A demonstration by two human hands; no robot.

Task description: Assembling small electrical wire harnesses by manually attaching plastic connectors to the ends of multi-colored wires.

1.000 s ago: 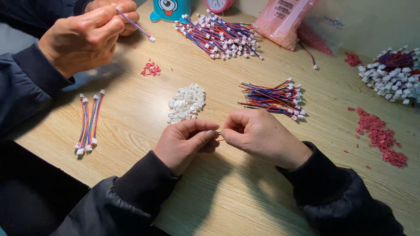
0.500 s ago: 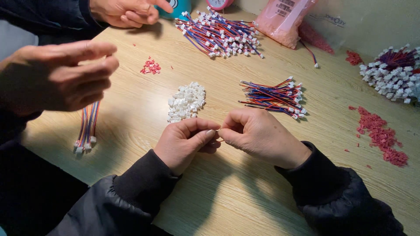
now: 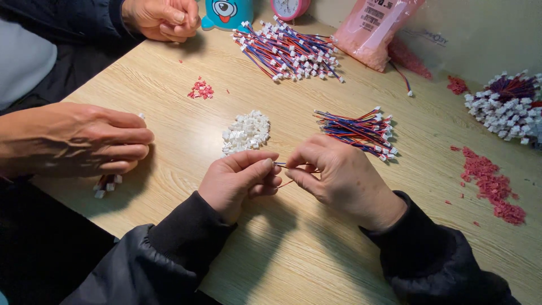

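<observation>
My left hand [image 3: 240,179] and my right hand [image 3: 337,178] meet at the near middle of the wooden table [image 3: 169,130]. Both pinch a thin red and blue wire lead [image 3: 287,166] that spans the small gap between their fingertips. Whatever sits at the lead's left end is hidden inside my left fingers. Just beyond my hands lies a small heap of white plastic connector housings [image 3: 245,131]. To its right is a loose bundle of red and blue leads with white plugs [image 3: 358,131].
A co-worker's hand [image 3: 84,144] rests flat at the left over a few finished leads [image 3: 106,183]; the co-worker's other hand [image 3: 164,18] is fisted at the far edge. A bigger lead pile [image 3: 291,52], pink bag [image 3: 377,31], red scrap bits [image 3: 491,183] and another plug heap [image 3: 511,107] surround.
The co-worker's near hand has come down from mid-air onto the finished leads at the left. My own hands have drawn slightly apart, showing more of the lead.
</observation>
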